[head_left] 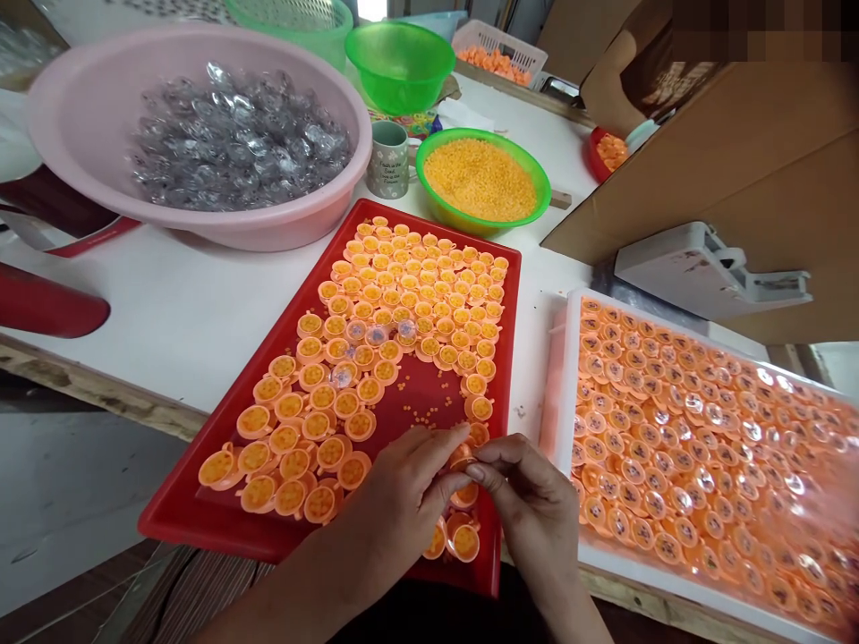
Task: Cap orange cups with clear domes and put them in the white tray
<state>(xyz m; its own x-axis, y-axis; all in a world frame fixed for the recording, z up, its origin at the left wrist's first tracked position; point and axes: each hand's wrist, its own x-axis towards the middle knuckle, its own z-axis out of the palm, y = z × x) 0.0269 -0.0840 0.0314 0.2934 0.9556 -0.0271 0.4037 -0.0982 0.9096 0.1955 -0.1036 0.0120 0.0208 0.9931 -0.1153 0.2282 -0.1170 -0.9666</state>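
Over the near right part of a red tray [420, 389], my left hand [399, 487] and my right hand [533, 501] meet, fingers pinched on one small orange toy cup [462, 458]. Fingers partly cover that cup. Rows of similar orange cups on saucers [295, 463], with yellow bits inside, fill much of the tray. Several hold clear domed lids [377, 335] with dark marks. Loose yellow bits [424, 416] lie scattered on the bare red patch beyond my hands.
A pink basin [201, 215] holds many clear domed pieces. Beside it stand a mug [387, 161], a green bowl of yellow bits [483, 183] and another green bowl [401, 72]. At right, a white tray [572, 385] holds lidded cups, near a tape dispenser [704, 268] and cardboard [725, 170].
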